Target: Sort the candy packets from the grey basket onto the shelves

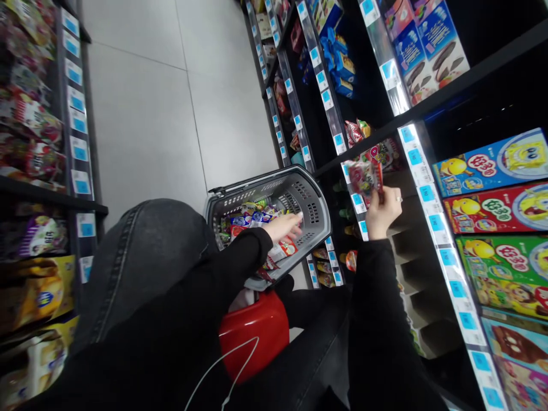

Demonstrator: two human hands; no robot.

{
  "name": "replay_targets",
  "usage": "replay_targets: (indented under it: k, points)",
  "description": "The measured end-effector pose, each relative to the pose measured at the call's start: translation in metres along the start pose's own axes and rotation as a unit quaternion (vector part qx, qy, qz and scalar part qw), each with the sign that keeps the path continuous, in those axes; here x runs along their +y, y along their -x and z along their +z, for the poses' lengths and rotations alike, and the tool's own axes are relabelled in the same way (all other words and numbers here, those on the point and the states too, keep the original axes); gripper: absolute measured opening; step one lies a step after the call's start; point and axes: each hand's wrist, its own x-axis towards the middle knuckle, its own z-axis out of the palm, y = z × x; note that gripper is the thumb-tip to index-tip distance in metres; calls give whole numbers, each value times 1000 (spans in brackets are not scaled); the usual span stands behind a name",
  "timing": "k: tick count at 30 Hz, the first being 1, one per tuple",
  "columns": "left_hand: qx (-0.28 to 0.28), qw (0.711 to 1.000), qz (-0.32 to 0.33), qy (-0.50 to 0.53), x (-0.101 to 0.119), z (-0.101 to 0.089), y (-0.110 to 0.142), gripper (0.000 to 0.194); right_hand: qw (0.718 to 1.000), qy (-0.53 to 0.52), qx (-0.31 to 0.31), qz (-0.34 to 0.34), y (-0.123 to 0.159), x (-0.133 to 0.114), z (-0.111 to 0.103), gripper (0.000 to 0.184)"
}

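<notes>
My right hand [383,211] has its fingers closed on the edge of a small red candy packet [363,178], held at the front edge of a shelf. Behind the packet, similar bags [387,154] lie on that shelf. My left hand [285,228] reaches inside the grey shopping basket [317,205], above the packets, its fingers stretched out and slightly blurred. Colourful snack packets [252,217] fill the bottom of the basket, and a red-and-white packet [285,248] lies just below my left hand. My forearm covers some of the contents.
A glossy red object [254,337] with a white cord in front of it is between my legs. Shelves with blue-and-white price tags [447,257] line the right, holding SpongeBob boxes [500,211]. Bagged sweets [38,120] fill the left shelves. Grey floor tiles [141,97] stretch between.
</notes>
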Motion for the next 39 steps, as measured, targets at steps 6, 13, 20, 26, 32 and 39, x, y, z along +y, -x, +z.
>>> replay_targets:
  k: [6, 13, 20, 26, 32, 39]
  points:
    - [-196, 927, 45, 317, 5, 6, 13, 67, 958, -185, -159, -149, 62, -40, -72, 12]
    - [-91, 941, 107, 309, 6, 24, 13, 78, 908, -352, -148, 173, 125, -30, -60, 24]
    - [14, 979, 173, 109, -2, 35, 0, 49, 811, -461, -199, 299, 164, -24, -26, 37]
    - [53, 979, 197, -2, -7, 36, -7, 34, 814, -445, -211, 309, 170, -18, -16, 20]
    - [99, 976, 194, -20, -7, 34, -9, 23, 817, -450, -226, 282, 172, -21, -11, 21]
    - [131, 980, 128, 73, -11, 41, -9, 15, 805, -460, -248, 281, 171, -25, -10, 21]
